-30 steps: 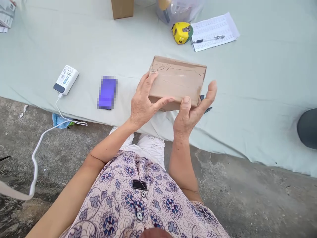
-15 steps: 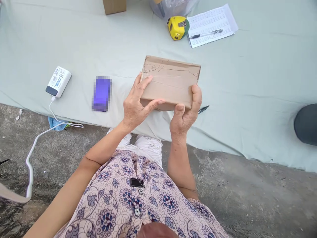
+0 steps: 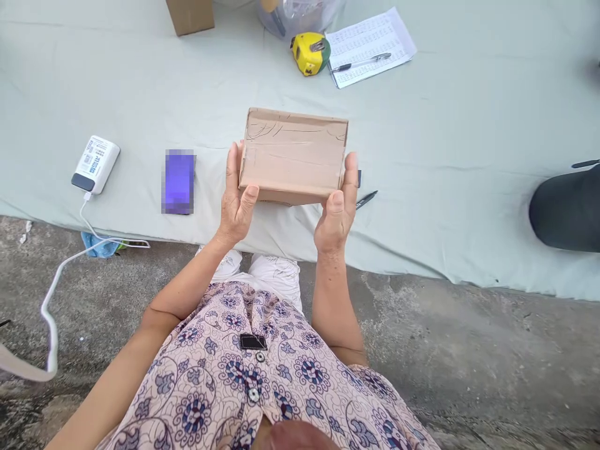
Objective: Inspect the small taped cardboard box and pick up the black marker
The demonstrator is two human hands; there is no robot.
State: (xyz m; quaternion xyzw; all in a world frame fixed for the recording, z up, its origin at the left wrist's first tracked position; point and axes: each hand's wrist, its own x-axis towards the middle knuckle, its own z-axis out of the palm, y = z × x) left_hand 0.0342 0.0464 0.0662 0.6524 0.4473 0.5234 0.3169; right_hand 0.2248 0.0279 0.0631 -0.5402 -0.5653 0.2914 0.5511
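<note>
Between my two hands is a brown cardboard box, creased along its far edge and held above the cloth near the table's front edge. My left hand grips its left side, thumb at the near left corner. On the opposite side, my right hand clasps the box with the thumb at the near right corner and the fingers along the side. The fingers under the box are hidden. Just right of my right hand lies a dark pen, with a small dark object partly showing beside the fingers.
A purple blurred-out phone-like object and a white power bank with a cable lie left. Farther back are another cardboard box, a yellow tape measure, and printed sheets with a pen. A black cylindrical object stands right.
My left hand has shifted from the box's top and near edge to its left side. The view has moved slightly right, so most things appear farther left.
</note>
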